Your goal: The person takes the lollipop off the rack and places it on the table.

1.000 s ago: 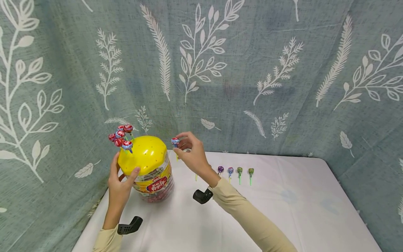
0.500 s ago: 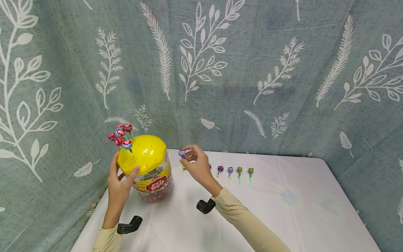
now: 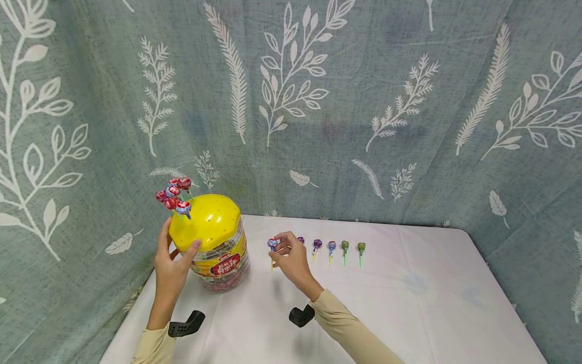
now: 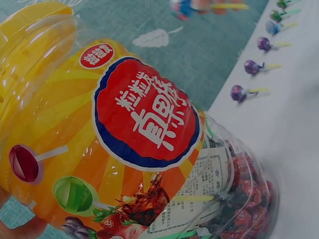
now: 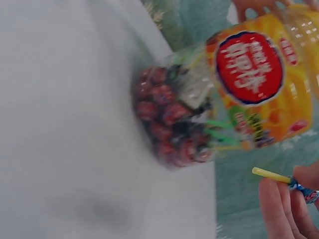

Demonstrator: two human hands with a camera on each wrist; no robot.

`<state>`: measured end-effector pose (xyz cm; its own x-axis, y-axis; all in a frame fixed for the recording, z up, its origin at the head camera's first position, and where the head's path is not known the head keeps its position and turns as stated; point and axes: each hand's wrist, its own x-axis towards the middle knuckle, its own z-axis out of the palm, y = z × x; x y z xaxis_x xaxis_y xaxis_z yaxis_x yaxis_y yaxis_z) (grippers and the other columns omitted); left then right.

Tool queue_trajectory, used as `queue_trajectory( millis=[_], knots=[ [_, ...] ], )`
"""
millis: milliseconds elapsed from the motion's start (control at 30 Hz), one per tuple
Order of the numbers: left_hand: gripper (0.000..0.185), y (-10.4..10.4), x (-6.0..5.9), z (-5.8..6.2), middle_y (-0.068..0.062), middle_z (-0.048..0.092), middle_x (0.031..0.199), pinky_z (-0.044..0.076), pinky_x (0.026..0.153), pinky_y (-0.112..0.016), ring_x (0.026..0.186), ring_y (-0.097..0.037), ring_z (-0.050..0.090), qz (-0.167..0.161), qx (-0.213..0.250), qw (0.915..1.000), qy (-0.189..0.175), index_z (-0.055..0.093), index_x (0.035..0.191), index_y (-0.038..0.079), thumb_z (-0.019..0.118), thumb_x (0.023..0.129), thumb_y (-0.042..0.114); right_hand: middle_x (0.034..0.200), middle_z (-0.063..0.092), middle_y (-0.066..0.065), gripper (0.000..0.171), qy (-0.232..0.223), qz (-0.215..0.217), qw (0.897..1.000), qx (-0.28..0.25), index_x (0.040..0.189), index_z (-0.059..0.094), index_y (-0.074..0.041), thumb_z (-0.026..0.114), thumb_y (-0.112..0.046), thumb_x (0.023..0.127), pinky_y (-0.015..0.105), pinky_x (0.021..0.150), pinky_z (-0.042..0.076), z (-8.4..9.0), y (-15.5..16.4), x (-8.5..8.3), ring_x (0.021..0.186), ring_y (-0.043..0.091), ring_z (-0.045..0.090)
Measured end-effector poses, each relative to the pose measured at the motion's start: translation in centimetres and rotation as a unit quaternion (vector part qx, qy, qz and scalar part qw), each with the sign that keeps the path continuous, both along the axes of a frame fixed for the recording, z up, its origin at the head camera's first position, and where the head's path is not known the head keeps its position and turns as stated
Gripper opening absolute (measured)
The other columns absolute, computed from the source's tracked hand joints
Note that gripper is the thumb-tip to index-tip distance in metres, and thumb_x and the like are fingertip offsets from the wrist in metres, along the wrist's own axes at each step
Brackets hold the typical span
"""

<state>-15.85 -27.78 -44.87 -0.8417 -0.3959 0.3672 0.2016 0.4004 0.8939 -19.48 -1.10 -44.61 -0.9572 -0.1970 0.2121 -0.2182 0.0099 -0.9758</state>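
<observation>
At the table's [image 3: 436, 303] left edge, a left hand [image 3: 169, 263] curls around the candy jar [image 3: 213, 242] — beside it, the right hand [image 3: 291, 258] pinches a lollipop [image 3: 272, 244] low over the cloth, ending a row of lollipops [image 3: 330, 246].

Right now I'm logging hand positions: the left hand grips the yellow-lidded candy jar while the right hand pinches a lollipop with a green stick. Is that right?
Not quite. The left hand does grip the candy jar, and the right hand does pinch a lollipop, but its stick is yellow, not green. The right wrist view shows the yellow stick clearly.
</observation>
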Motion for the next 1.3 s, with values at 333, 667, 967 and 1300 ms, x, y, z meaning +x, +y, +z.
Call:
queue_trajectory(
  millis=[333,667,967,1300],
  knots=[
    [0.082,0.0,0.1,0.2,0.003,0.031,0.150,0.030,0.100,-0.054,0.134,-0.018,0.028,-0.001,0.004,1.0000,0.004,0.021,0.150,0.032,0.069,0.084,0.021,0.085,0.057,0.029,0.035,-0.054,-0.048,0.997,0.025,0.107,0.056,0.009,0.069,0.012,0.075,0.046,0.055,0.055,-4.0,0.1,0.0,0.069,0.037,0.064],
    [0.082,0.0,0.0,0.1,0.002,0.031,0.150,0.030,0.100,-0.056,0.134,-0.019,0.028,0.001,0.003,1.0000,0.004,0.021,0.150,0.032,0.069,0.085,0.021,0.071,0.058,0.011,0.034,-0.080,-0.103,0.988,0.085,0.100,0.059,0.006,0.073,0.011,0.069,0.030,0.044,0.052,-10.2,-0.4,-1.9,0.051,0.011,0.057],
    [0.082,0.0,0.1,0.0,0.004,0.031,0.150,0.031,0.100,-0.054,0.134,-0.018,0.029,-0.001,-0.001,1.0000,0.004,0.022,0.149,0.034,0.070,0.084,0.021,0.063,0.053,0.003,0.029,-0.064,-0.129,0.980,0.137,0.093,0.061,0.006,0.076,0.009,0.068,0.024,0.038,0.047,-12.0,-1.1,-1.8,0.038,0.008,0.050],
    [0.081,0.0,0.0,0.1,0.005,0.031,0.150,0.031,0.100,-0.054,0.134,-0.018,0.029,-0.001,0.001,1.0000,0.004,0.022,0.150,0.033,0.069,0.084,0.021,0.061,0.054,0.000,0.031,-0.034,-0.133,0.972,0.191,0.091,0.060,0.001,0.077,0.006,0.066,0.022,0.049,0.046,-12.0,-1.0,-1.8,0.051,0.010,0.052]
  ],
)
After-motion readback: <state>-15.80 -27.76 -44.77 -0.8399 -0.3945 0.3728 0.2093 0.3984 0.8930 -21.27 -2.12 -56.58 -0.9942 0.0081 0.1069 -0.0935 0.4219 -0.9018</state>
